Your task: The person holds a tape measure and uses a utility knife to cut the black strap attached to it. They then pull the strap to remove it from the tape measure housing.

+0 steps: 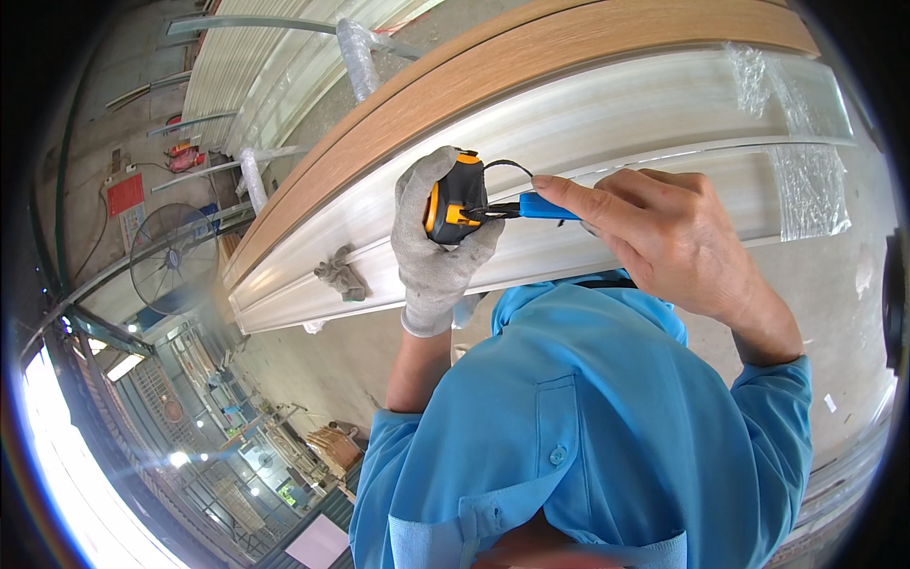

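**Tape measure and blue tool held over white panel**

Left hand (438, 248), in grey knit glove, closed around black-and-orange tape measure (453, 199); held above stacked panels. Right hand (664, 237), bare, pinching blue-handled tool (545, 207) between thumb and forefinger, tip touching tape measure case (tool type not discernible). Below: long white panel (616, 123), wood-toned panel (531, 71) alongside, plastic wrap (806, 180) at far end. Grey rag (341, 275) lying on white panel. Floor fan (172, 258) off to left.

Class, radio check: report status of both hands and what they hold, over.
Left hand, gloved, gripping black-and-orange tape measure. Right hand, bare, pinching blue pen against it. Long pale panels beyond, nothing between.
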{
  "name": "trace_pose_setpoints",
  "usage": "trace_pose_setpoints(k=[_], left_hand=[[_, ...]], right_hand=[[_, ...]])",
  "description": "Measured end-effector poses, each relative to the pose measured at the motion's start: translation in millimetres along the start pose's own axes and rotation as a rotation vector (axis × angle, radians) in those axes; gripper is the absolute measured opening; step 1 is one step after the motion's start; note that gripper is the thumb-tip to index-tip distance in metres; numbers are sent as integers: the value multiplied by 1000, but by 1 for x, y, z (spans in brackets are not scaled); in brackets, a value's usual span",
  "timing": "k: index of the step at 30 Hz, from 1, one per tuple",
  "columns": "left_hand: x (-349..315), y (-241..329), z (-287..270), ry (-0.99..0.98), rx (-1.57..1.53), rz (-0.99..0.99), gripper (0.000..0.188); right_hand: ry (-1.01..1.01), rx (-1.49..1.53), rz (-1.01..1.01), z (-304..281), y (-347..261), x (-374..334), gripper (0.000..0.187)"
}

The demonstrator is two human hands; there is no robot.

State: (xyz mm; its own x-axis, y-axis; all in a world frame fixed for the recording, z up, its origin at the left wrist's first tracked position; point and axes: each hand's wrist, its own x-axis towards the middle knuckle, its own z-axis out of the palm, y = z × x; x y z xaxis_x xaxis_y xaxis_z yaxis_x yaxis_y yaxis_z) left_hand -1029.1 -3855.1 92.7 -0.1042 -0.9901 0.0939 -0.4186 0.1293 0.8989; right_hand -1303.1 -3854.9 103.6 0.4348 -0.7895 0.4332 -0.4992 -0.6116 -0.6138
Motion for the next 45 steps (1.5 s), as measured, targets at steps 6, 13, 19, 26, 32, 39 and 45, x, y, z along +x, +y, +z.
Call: trace_pose_setpoints(k=[6,13,19,26,32,39,45], left_hand=[[0,13,6,19,269,124,79],[0,20,5,-100,324,221,76],[-2,5,5,7,310,109,79],[-2,-5,-4,-9,-274,-78,81],[0,-6,-2,-40,-234,32,83],[-4,-4,-1,-32,-239,-36,83],[-2,2,0,-9,-47,25,82]], right_hand=[[-62,-178,-34,-1,-10,-3,62],[-322,-34,1,-14,4,11,62],[-134,-158,-16,-14,-8,4,59],[-126,219,95,-19,6,4,68],[-122,355,91,-9,7,0,67],[-110,293,45,-8,7,-3,61],[-66,161,18,-1,4,-4,63]])
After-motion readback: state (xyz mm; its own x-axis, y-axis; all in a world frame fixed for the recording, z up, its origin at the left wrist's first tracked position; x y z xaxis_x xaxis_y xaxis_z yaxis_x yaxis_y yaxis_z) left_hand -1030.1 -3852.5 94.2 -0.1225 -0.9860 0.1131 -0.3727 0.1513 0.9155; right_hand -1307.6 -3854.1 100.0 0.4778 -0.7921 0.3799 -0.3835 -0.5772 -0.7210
